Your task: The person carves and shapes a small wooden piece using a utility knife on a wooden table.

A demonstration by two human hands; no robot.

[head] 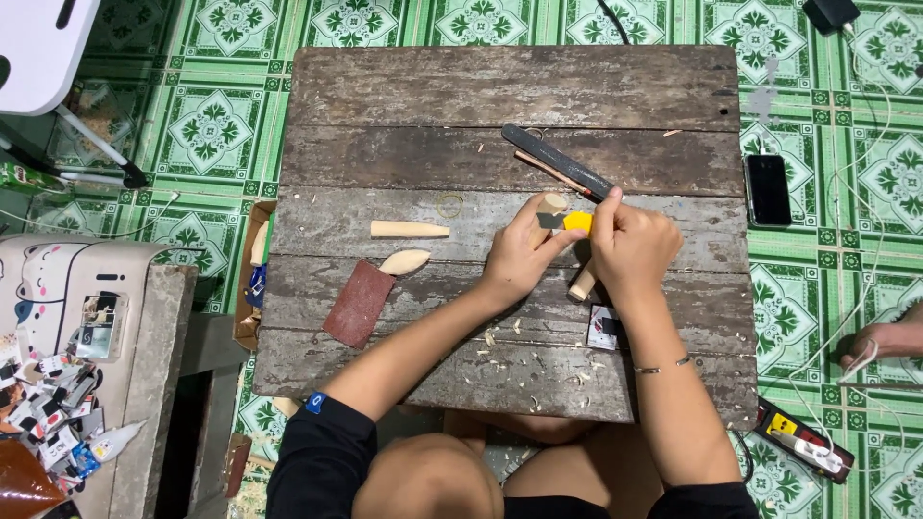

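Both forearms reach forward over the wooden counter (423,106). Left hand (514,261) curls its grip closed around a pale wooden piece (550,206), tip poking above the fingers. Right hand (630,248) clamps shut on a yellow-handled knife (577,221), blade touching that piece.
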